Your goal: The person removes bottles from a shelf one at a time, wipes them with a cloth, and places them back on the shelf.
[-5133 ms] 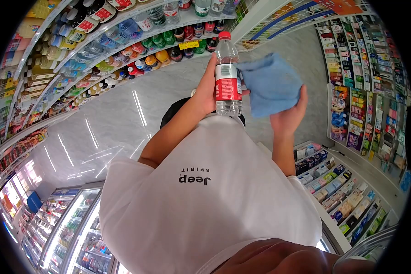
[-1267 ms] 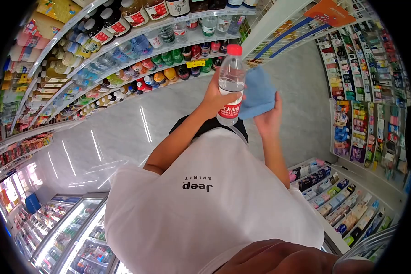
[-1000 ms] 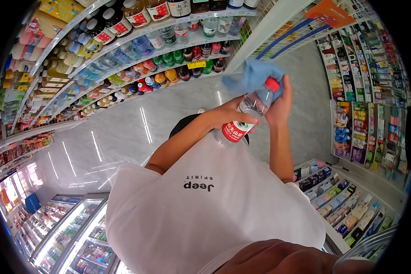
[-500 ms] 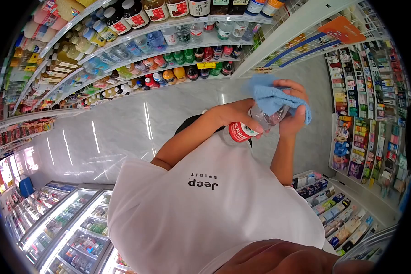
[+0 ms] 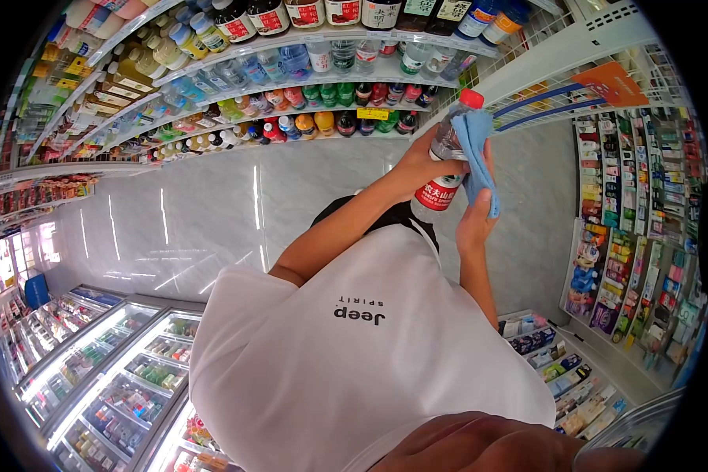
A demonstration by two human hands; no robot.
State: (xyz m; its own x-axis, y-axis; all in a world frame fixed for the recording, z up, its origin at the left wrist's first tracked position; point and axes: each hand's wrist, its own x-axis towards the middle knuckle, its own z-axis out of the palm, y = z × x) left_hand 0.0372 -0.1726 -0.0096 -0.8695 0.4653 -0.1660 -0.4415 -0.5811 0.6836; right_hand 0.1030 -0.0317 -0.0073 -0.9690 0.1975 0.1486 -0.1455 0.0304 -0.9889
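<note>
Bottle (image 5: 436,195) is up in the upper middle of the frame, tilted, red cap (image 5: 471,97) toward the upper right. Left hand (image 5: 419,167) is wrapped snugly round its middle, probably to steady it and leave the side free. Right hand (image 5: 475,225) pinches a folded blue cloth (image 5: 475,153) there, seemingly touching. Drink shelves (image 5: 330,35) curve behind, upper left, top-row labels (image 5: 343,12) facing out.

Open floor (image 5: 531,244) lies right of the cloth (image 5: 476,149); shelves (image 5: 330,36) block ahead.
</note>
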